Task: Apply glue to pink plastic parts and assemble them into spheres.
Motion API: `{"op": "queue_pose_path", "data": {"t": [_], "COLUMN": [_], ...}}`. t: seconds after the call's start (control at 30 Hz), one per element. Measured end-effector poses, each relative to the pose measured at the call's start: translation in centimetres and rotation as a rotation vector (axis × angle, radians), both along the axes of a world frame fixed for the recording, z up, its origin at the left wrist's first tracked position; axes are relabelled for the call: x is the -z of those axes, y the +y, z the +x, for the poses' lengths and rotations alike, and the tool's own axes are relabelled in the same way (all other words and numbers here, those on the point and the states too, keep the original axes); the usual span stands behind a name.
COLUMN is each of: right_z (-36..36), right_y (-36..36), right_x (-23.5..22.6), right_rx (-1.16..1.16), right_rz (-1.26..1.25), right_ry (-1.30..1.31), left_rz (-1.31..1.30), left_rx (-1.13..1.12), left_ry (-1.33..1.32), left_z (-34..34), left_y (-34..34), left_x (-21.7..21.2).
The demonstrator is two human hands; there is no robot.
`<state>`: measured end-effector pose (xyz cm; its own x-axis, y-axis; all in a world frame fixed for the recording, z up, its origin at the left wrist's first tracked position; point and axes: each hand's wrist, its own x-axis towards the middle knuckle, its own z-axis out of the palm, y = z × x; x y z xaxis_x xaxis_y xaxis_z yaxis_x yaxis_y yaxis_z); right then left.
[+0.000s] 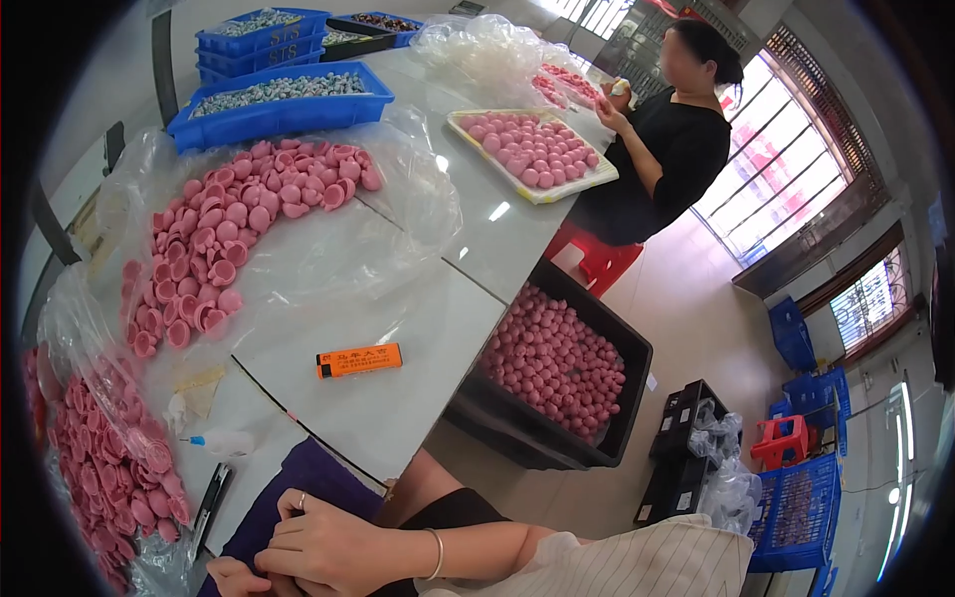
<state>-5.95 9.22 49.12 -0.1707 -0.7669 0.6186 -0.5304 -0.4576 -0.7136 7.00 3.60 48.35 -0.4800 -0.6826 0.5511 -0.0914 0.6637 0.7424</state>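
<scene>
My right hand [328, 545], with a ring and a bracelet, is at the bottom edge over a dark purple cloth [308, 488]. Its fingers are curled in against my left hand [237, 578], which shows only in part at the frame's edge. Both hands are closed together; whatever lies between the fingers is hidden. Left of them rests a slim black tool [211, 505], perhaps a utility knife. Beyond it lies a small clear bottle with a blue tip [221, 442]. Pink hollow half shells [114, 473] are heaped at the left on clear plastic.
A second heap of pink half shells [234, 224] spreads on plastic farther back. An orange and black box [358, 360] lies on the table. Blue trays [288, 114] stand behind. A crate of pink balls [637, 398] is on the floor. A co-worker [676, 139] sits beside a white tray [580, 189].
</scene>
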Motion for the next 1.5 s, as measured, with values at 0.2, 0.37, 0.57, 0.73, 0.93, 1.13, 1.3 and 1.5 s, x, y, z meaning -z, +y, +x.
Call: {"op": "queue_pose_path", "data": {"t": [0.2,0.37,0.57,0.73,0.93,1.13,1.3,1.5], "right_z": [0.3,0.0,0.0,0.1,0.2,-0.7,-0.3,0.4], "right_y": [-0.1,-0.1,-0.1,0.2,-0.2,-0.4,-1.2,-1.3], "right_x": [0.5,0.4,0.4,0.5,0.5,0.2,-0.2,0.1], "right_rx": [0.008,0.013,0.004,0.015,-0.077,0.02,0.047,0.089], "right_rz": [0.002,-0.013,0.004,-0.016,0.091,0.077,0.027,0.045], "right_ry": [0.004,0.034,0.048,0.003,0.044,0.158,0.201,0.153], "left_rz": [0.077,0.045,0.095,0.123,0.161,0.104,0.017,-0.03], "left_rx": [-0.075,-0.089,-0.038,-0.031,-0.083,-0.151,-0.063,0.03], "left_ry": [0.063,0.077,0.033,0.037,0.101,0.143,0.112,-0.013], "left_z": [-1.8,-2.0,-1.3,-1.4,0.0,-1.5,-0.4,0.1], "left_y": [0.9,0.9,0.7,1.2,1.0,0.4,-0.7,-1.0], "left_x": [-1.3,-2.6,-1.1,-1.3,-0.4,-0.9,-0.8,-0.9]}}
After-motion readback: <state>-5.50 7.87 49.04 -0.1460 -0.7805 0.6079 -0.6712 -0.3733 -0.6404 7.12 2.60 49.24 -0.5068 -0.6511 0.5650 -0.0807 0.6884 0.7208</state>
